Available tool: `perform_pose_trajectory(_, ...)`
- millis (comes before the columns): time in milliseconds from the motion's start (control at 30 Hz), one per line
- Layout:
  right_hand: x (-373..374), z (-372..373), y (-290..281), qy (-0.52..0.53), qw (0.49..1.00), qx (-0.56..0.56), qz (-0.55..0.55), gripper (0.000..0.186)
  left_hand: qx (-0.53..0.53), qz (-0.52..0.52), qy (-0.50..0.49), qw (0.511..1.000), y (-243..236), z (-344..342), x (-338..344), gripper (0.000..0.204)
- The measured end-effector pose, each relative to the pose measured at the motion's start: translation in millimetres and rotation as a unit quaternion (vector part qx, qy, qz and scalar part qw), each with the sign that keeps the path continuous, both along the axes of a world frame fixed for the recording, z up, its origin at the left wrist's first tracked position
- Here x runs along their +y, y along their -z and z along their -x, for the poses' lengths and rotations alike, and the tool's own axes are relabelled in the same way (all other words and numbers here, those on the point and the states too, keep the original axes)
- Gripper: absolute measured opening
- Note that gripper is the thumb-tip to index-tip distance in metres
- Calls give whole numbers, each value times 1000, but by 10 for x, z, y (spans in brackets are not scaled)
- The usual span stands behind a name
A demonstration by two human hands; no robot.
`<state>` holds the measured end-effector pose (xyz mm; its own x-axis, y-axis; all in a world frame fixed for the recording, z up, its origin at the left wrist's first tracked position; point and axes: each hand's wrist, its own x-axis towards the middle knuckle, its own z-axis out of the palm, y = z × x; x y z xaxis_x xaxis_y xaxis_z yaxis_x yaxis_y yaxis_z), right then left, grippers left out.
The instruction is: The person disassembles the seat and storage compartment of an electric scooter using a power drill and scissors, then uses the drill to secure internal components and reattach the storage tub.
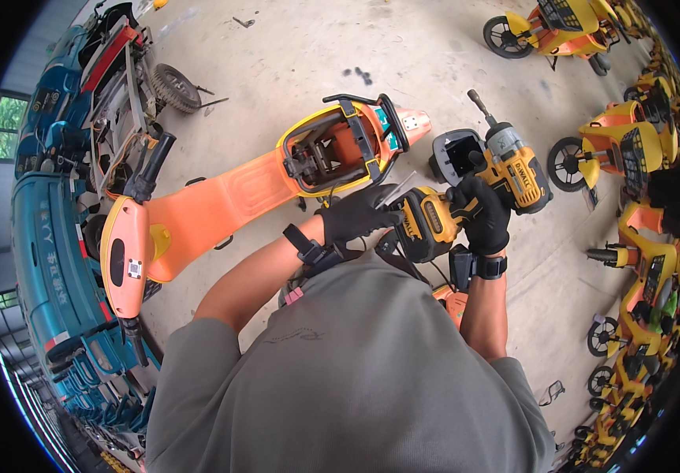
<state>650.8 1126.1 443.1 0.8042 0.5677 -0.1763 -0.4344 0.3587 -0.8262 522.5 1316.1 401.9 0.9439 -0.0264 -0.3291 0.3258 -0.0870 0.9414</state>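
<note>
My right hand (483, 213), in a black glove, is closed round the grip of a yellow and black cordless impact wrench (517, 169). The long socket on its nose points up and away to the left, and its battery (426, 223) faces my left hand. Black-gloved too, my left hand (355, 213) is closed beside the battery, with a thin pale metal rod (400, 189) sticking out from its fingers. Just beyond my hands lies an orange scooter (221, 189), its seat compartment (336, 150) uncovered.
A dark grey open tub (458, 151) rests on the floor behind the wrench. Yellow and orange scooters (624, 150) line the right side. A stripped vehicle frame (123, 118) with a loose-looking wheel (176, 87) and teal bodies (56, 252) stand at left. Small dark parts (358, 76) lie on the concrete.
</note>
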Motion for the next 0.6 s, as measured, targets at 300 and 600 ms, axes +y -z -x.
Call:
perform_pose_trajectory(300,-253,-192,959,-178,853,-404,277,27,312,-137,-246,907,1283,1388,1038,29)
perform_pose_trajectory(600,97,-113,1826,-317,812,-118,476,29,421,160,-424,786,2289,3795,92,22)
